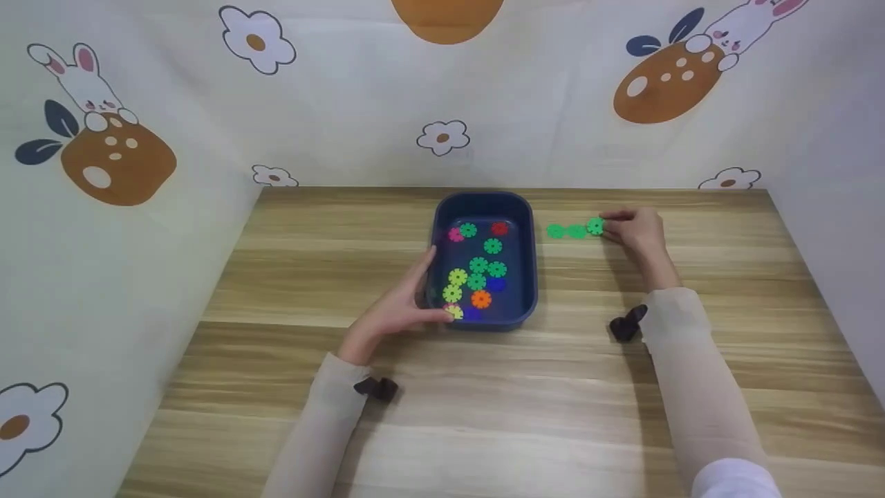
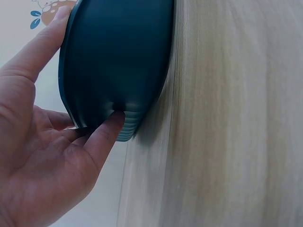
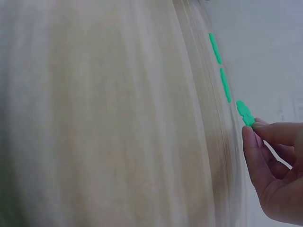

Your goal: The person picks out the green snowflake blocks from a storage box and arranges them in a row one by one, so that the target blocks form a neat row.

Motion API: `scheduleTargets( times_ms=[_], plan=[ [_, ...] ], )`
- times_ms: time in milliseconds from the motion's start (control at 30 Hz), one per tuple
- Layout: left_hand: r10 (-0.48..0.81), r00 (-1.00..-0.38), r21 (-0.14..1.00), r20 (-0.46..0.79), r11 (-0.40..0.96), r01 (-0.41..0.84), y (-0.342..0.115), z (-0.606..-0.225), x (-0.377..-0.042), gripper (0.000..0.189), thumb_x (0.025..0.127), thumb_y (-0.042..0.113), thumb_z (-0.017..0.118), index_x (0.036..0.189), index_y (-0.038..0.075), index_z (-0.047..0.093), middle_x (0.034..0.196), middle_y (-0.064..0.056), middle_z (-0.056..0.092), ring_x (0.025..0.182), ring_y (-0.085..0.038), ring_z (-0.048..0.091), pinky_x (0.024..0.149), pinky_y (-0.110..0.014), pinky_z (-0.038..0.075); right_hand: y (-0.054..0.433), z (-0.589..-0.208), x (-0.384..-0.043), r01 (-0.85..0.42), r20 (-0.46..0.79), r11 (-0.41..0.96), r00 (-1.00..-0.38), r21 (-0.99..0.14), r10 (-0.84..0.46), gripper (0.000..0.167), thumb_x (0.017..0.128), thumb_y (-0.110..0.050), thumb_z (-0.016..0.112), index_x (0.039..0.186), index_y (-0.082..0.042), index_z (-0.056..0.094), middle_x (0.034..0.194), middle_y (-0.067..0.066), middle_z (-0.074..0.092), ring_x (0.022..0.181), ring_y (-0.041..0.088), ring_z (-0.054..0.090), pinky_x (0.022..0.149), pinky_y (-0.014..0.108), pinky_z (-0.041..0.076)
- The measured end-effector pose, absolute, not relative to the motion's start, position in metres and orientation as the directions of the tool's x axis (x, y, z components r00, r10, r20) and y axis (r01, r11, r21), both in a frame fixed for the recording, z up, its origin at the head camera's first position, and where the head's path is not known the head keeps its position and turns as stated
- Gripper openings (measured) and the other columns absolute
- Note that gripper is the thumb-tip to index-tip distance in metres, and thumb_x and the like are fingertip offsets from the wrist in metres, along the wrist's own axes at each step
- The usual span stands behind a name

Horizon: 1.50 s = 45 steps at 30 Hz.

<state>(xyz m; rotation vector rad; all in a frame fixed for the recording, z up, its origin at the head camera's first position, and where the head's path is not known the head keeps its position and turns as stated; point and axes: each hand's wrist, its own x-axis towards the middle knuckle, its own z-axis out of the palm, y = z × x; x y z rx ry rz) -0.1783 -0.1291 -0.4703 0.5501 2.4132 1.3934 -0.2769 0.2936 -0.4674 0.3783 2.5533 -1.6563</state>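
Note:
A dark blue plastic bin (image 1: 508, 319) stands on the table, with several snowflake-shaped discs in green, yellow, red, pink, orange and blue on its floor. My left hand (image 1: 397, 304) grips the bin's left side, thumb at the near rim and fingertips against the outer wall in the left wrist view. To the right of the bin, my right hand (image 1: 639, 232) pinches a green snowflake disc (image 1: 594, 226) at its edge between thumb and fingers. Two more green discs (image 1: 565, 231) lie in a row just left of the held one, and the right wrist view shows them edge-on.
The wood-grain table (image 1: 525, 415) reaches back to a patterned cloth wall (image 1: 346, 117), with more cloth at both sides. A black strap piece (image 1: 377, 389) sits at the left cuff and a similar black piece (image 1: 628, 324) at the right cuff.

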Motion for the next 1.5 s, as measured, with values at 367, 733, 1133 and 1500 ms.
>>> scheduleTargets(
  times_ms=[367, 733, 1133, 1500],
  plan=[
    [0.463, -0.883, 0.876, -0.076, 0.453, 0.163, -0.129, -0.471, -0.178, 0.120, 0.076, 0.031, 0.088, 0.162, 0.020, 0.005, 0.170, -0.008, 0.005, 0.156, -0.028, 0.009, 0.127, -0.048, 0.012, 0.295, -0.469, -0.277, 0.246, -0.204, 0.440, -0.969, -0.863, 0.141, 0.030, 0.094, 0.000, 0.062, 0.122, 0.009, 0.065, 0.127, 0.024, 0.063, 0.080, -0.007, 0.063, 0.081, 0.015, 0.057],
    [0.454, -0.886, 0.889, -0.095, 0.439, 0.130, -0.129, -0.470, -0.177, 0.120, 0.076, 0.029, 0.087, 0.162, 0.026, 0.003, 0.170, -0.005, 0.004, 0.156, -0.028, 0.011, 0.127, -0.050, 0.013, 0.297, -0.463, -0.275, 0.266, -0.206, 0.454, -0.962, -0.850, 0.179, 0.031, 0.096, -0.011, 0.065, 0.122, 0.007, 0.066, 0.109, 0.011, 0.070, 0.081, 0.000, 0.065, 0.076, 0.015, 0.058],
    [0.465, -0.883, 0.868, -0.073, 0.465, 0.173, -0.130, -0.471, -0.179, 0.122, 0.075, 0.038, 0.088, 0.162, 0.020, 0.005, 0.169, -0.010, 0.007, 0.156, -0.029, 0.011, 0.127, -0.050, 0.014, 0.294, -0.453, -0.274, 0.283, -0.226, 0.354, -0.955, -0.891, 0.194, 0.033, 0.096, -0.010, 0.063, 0.123, 0.008, 0.063, 0.087, -0.007, 0.068, 0.073, 0.003, 0.064, 0.068, 0.019, 0.057],
    [0.461, -0.884, 0.866, -0.082, 0.471, 0.166, -0.130, -0.471, -0.178, 0.121, 0.075, 0.039, 0.087, 0.162, 0.020, 0.004, 0.169, -0.011, 0.007, 0.156, -0.030, 0.010, 0.127, -0.051, 0.012, 0.286, -0.443, -0.276, 0.208, -0.142, 0.522, -0.976, -0.827, 0.163, 0.032, 0.097, -0.016, 0.063, 0.121, 0.004, 0.067, 0.089, -0.009, 0.068, 0.079, 0.000, 0.064, 0.072, 0.017, 0.054]
  ],
)
